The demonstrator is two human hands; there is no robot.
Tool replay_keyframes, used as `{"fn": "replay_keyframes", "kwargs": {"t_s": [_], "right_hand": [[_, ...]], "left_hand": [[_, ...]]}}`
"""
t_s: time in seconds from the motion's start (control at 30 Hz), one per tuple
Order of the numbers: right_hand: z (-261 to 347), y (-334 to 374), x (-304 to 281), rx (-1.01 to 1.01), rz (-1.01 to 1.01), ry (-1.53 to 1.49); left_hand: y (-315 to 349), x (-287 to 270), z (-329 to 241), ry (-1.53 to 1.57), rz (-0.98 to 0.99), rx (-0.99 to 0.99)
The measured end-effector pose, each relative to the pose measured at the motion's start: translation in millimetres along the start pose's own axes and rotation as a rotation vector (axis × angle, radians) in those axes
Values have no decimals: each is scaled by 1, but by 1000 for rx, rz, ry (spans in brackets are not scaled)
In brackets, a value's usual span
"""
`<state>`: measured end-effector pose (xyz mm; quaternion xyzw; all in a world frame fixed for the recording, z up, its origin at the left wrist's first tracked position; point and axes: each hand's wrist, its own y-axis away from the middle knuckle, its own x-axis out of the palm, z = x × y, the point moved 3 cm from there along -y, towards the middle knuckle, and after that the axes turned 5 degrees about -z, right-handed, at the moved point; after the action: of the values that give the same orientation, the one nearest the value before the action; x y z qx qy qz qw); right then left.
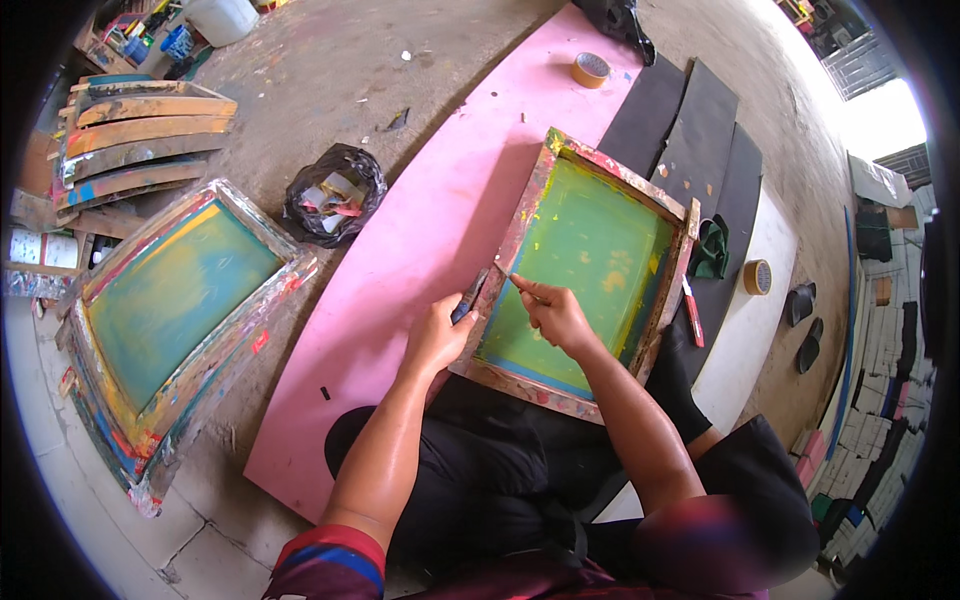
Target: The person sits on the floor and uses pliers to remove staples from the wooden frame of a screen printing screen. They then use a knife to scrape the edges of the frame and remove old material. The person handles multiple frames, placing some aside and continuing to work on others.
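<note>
A screen-printing frame (594,270) with green mesh and paint-stained wooden sides lies tilted in front of me, its near edge by my legs. At its left side, my left hand (437,335) is closed round a slim dark-handled tool (467,300), whose exact kind I cannot make out. My right hand (557,317) is over the mesh's left part, fingers curled and the index fingertip at the inner edge of the left wooden side. Anything pinched there is too small to name. A red-handled knife (692,312) rests beside the frame's right side.
A pink board (400,270) and black sheets (700,120) lie beneath. Tape rolls (590,70) (757,277) and a dark green cloth (710,248) are around. At left are another printing frame (185,290), stacked wooden frames (150,130) and a black bag of scraps (335,195).
</note>
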<state>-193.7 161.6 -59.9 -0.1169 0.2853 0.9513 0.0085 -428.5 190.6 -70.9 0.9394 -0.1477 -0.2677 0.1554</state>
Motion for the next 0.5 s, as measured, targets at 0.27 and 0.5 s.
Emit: {"fn": "replay_keyframes", "kwargs": {"t_s": [0.27,0.5], "right_hand": [[18,30,-9,7,-88,226],[24,35,-2,-181,-305,472]], "left_hand": [[0,-2,-6,-3,-51,54],[-3,5,0,-40,-80,88]]}}
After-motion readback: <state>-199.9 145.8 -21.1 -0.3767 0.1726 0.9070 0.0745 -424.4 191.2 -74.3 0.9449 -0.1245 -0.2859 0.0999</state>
